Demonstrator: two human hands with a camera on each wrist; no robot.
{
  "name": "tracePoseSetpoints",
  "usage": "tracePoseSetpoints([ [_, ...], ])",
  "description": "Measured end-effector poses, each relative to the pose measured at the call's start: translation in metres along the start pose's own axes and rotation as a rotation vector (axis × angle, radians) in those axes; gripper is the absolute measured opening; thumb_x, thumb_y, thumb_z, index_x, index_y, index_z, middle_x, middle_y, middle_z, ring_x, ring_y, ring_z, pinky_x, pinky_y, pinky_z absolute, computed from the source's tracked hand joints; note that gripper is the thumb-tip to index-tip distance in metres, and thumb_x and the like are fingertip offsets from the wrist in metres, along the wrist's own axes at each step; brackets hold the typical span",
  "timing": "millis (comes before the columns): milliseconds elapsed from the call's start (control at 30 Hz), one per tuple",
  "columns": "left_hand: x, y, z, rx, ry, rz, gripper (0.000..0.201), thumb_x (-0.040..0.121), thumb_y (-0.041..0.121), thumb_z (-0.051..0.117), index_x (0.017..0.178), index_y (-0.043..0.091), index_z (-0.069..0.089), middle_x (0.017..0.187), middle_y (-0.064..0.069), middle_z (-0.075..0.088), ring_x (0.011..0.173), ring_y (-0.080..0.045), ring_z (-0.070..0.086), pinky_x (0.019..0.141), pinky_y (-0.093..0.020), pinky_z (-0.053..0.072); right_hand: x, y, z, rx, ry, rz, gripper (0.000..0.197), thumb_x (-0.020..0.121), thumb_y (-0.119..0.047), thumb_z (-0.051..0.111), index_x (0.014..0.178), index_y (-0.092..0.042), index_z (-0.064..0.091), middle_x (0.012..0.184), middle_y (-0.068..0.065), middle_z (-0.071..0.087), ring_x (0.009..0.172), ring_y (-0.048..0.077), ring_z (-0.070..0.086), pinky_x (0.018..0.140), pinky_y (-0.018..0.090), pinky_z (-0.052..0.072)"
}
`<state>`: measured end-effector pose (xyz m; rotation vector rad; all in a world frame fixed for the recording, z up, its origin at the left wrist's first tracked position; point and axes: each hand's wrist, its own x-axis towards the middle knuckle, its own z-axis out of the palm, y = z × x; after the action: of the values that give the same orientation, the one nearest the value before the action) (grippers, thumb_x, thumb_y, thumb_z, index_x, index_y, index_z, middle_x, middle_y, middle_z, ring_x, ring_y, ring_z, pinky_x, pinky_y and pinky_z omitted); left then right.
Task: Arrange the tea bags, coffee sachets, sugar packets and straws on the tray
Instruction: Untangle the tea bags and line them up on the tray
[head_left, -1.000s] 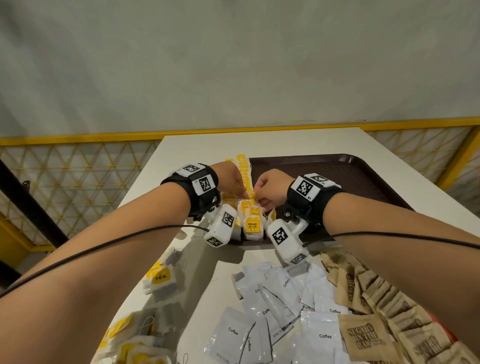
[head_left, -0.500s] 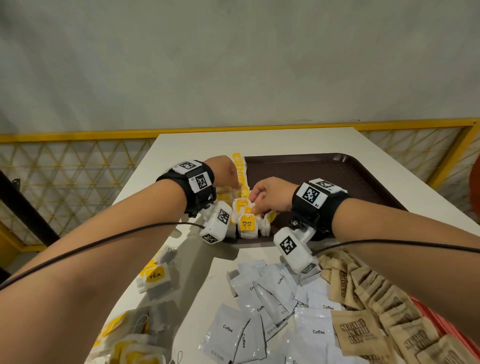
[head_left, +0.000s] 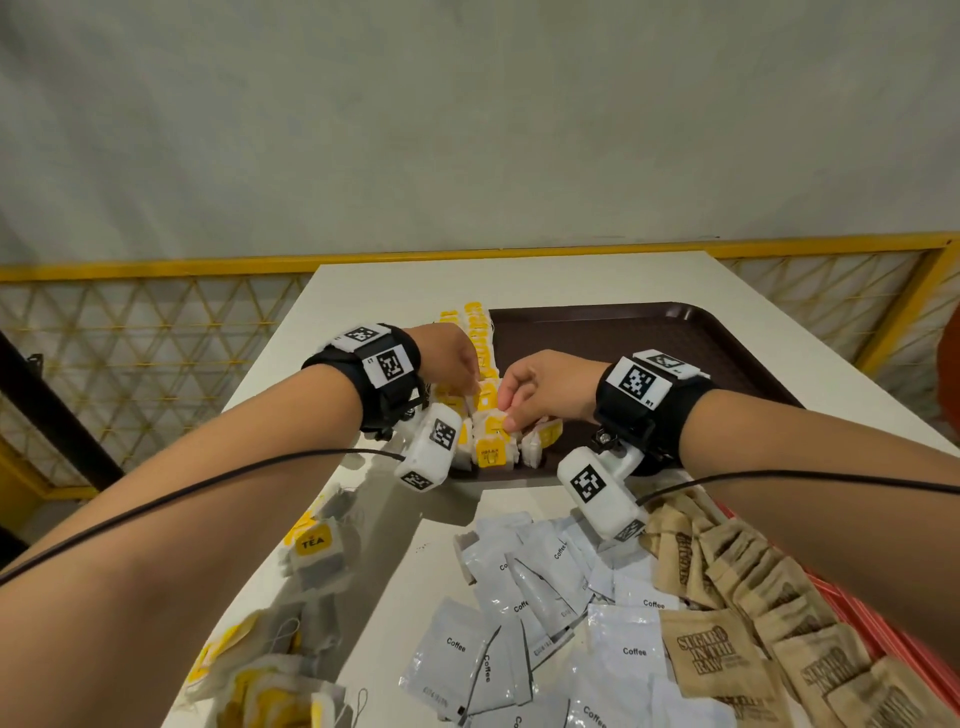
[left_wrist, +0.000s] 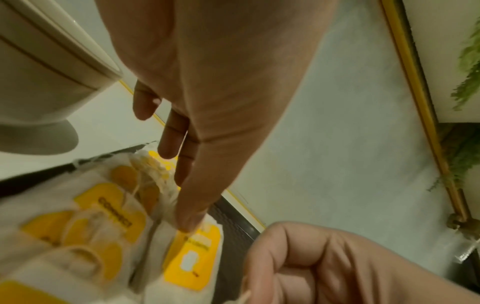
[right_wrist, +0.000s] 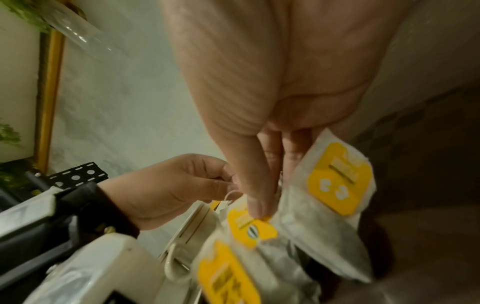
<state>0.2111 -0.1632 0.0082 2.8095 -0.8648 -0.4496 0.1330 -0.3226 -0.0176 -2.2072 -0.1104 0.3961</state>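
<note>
My right hand (head_left: 545, 387) pinches a yellow-tagged tea bag (right_wrist: 250, 227) between thumb and fingers, in the row of tea bags (head_left: 485, 364) along the left edge of the brown tray (head_left: 675, 353). My left hand (head_left: 449, 358) — fingers curled — pinches the bags beside it. Coffee sachets (head_left: 524, 613) and sugar packets (head_left: 737, 613) lie on the table (head_left: 395, 291) nearer me.

We've got a plain grey-green wall (head_left: 467, 119) filling the whole upper half here, pretty flat lighting. Along its base runs a yellow rail (head_left: 156, 270) with diamond-pattern mesh (head_left: 130, 332) under it, on both sides. The white table (head_left: 395, 283) butts its far edge up toward that rail. Some green foliage (left_wrist: 467, 61) shows in the left wrist view.
</note>
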Motion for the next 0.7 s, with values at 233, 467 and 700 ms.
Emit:
tracePoseSetpoints([
  [233,0.000,0.001,0.007,-0.024,0.066,-0.005,0.010,0.083,0.032,0.071,0.082,0.022,0.068,0.088,0.003,0.066,0.083,-0.012,0.056,0.081,-0.028,0.047,0.002,-0.005,0.010,0.113,0.057,0.027,0.017,0.083,0.009,0.066,0.078,-0.006,0.059,0.066,0.010,0.062,0.052,0.014,0.065,0.058,0.021,0.057],
  [467,-0.016,-0.006,0.000,-0.101,0.051,0.018,0.016,0.075,0.028,0.079,0.088,0.023,0.070,0.091,0.004,0.061,0.090,-0.013,0.055,0.075,-0.025,0.043,-0.001,-0.002,0.003,0.011,0.001,-0.018,0.021,0.078,0.000,0.075,0.089,-0.014,0.063,0.078,0.005,0.064,0.069,0.014,0.064,0.072,0.027,0.053],
  [700,-0.022,0.004,-0.001,-0.153,-0.006,0.034,0.011,0.084,0.020,0.066,0.093,0.020,0.072,0.087,0.008,0.062,0.086,-0.009,0.056,0.079,-0.022,0.044,-0.006,-0.003,0.005,0.082,0.057,-0.013,0.021,0.082,0.006,0.068,0.093,-0.011,0.061,0.082,0.009,0.060,0.063,0.012,0.064,0.058,0.018,0.055],
])
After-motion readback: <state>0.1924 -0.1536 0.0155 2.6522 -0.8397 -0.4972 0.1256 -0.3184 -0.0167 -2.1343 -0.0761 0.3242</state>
